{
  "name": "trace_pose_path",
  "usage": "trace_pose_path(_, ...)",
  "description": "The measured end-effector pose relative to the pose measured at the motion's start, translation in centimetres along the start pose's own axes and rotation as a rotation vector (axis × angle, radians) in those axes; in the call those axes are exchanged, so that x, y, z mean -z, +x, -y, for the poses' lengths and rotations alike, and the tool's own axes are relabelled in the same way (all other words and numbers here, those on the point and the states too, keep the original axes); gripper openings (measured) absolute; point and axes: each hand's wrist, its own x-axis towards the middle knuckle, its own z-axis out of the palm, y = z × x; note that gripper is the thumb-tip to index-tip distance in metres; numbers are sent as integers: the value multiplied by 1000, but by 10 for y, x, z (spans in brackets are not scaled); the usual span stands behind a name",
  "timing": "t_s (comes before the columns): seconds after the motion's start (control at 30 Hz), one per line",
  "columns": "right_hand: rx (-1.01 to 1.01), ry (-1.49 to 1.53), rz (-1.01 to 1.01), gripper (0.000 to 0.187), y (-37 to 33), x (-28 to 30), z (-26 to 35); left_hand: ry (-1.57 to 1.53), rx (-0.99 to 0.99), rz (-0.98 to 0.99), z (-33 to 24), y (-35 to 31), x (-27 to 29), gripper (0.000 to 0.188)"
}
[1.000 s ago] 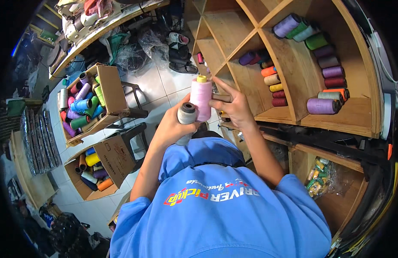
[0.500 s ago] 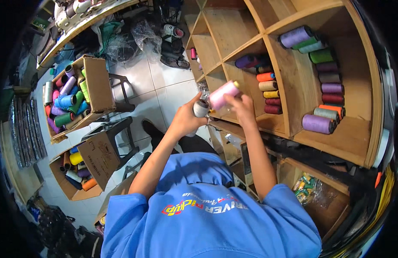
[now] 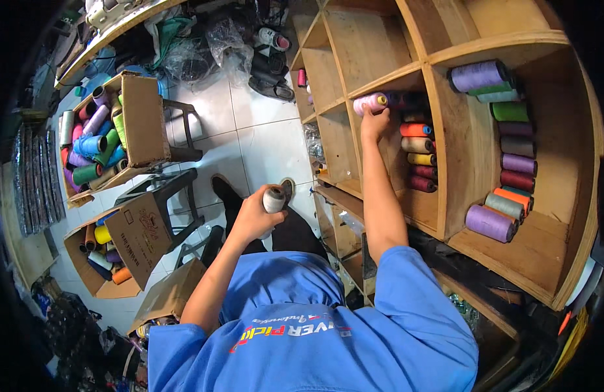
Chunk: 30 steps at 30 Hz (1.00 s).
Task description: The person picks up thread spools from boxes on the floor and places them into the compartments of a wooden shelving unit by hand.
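Observation:
My right hand (image 3: 375, 124) is closed around a pink thread spool (image 3: 370, 103), held at the opening of a wooden cubby shelf (image 3: 427, 91). Beside it in that compartment lie dark purple spools, with orange, tan, yellow and dark red spools (image 3: 419, 159) stacked nearer to me. In front of my body, my left hand (image 3: 253, 217) grips a white thread spool (image 3: 274, 200), its dark end facing up. The lower part of the white spool is partly hidden by my fingers.
The compartment at right holds purple, green, grey and red spools (image 3: 519, 163). To my left, a cardboard box (image 3: 145, 117) full of mixed spools stands on a dark stool, with another spool box (image 3: 142, 238) nearer. Shoes (image 3: 270, 85) and plastic bags lie on the tiled floor.
My right hand has carried the pink spool away from my left hand, right and forward to the shelf. My left hand has lowered toward my body with the white spool.

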Motion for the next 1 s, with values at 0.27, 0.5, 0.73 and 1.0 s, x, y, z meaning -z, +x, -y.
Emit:
trace_pose_path(0.27,25,91,-27,47,-4,-2,-34,28,16,16,-16,19,-13,48)
trace_pose_path(0.5,-460,857,880,34,-111,100,11,-77,-153,-63,-42,79,-42,47)
trace_pose_path(0.73,-138,217,735,33,-123,141,39,-138,-406,64,-60,132,-112,59)
trace_pose_path(1.0,38,409,-2,38,-3,88,-69,-17,-520,-160,-50,139,-106,40)
